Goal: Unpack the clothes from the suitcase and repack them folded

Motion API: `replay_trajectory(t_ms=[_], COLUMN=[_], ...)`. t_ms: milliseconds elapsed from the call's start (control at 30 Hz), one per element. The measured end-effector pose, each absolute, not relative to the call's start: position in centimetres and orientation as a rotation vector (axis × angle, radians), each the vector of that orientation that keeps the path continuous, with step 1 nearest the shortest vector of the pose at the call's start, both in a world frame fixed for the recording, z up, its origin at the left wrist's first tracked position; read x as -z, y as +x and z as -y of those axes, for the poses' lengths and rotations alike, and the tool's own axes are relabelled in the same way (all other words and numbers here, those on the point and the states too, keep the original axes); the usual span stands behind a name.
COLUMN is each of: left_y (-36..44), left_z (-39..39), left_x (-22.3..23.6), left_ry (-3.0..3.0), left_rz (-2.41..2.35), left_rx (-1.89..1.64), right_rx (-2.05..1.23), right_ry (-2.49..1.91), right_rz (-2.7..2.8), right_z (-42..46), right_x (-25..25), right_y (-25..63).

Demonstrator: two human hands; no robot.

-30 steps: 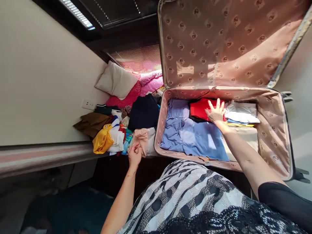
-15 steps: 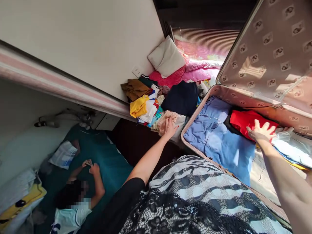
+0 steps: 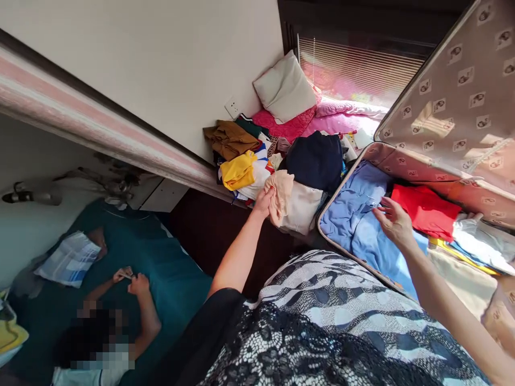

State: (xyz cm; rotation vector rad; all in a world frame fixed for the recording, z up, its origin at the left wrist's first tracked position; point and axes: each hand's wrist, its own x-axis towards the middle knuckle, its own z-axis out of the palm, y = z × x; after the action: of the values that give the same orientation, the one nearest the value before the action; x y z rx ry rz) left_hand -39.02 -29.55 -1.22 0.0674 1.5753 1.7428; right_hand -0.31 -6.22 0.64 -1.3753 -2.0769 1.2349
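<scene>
Left hand (image 3: 264,202) pinched soft peach cloth (image 3: 281,194) at pile's near edge, fingers closed on fold, so I judged it was lifting free. Right hand (image 3: 393,221) hovered, fingers spread and empty, over smooth blue garment (image 3: 354,214) in suitcase (image 3: 338,252), beside folded red piece (image 3: 426,210). I noted crumpled yellow cloth (image 3: 238,170) and dark navy bundle (image 3: 316,161) behind.
</scene>
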Motion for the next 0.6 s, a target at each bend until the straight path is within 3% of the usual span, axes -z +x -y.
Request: replay_trajectory(t_ms=[133, 267, 433, 600], left_y=[-37.6, -32.5, -25.7, -24.5], left_z=[31.8, 28.7, 22.9, 20.9], left_x=[-2.1, -4.0, -5.1, -4.7], left_ry=[0.057, 0.29, 0.557, 0.611], left_rz=[-1.309, -1.201, -1.117, -1.192], left_rx=[-1.776, -1.622, -1.378, -1.098], right_rx=[-1.937, -2.449, -2.203, -2.049], right_ry=[-1.039, -0.764, -0.996, -1.234], right_rz=[1.906, 1.469, 1.039, 0.922], right_z=[13.7, 17.8, 16.9, 13.3], right_x=[-3.8, -5.4, -5.7, -5.6], right_y=[-6.8, -11.4, -8.9, 3.9])
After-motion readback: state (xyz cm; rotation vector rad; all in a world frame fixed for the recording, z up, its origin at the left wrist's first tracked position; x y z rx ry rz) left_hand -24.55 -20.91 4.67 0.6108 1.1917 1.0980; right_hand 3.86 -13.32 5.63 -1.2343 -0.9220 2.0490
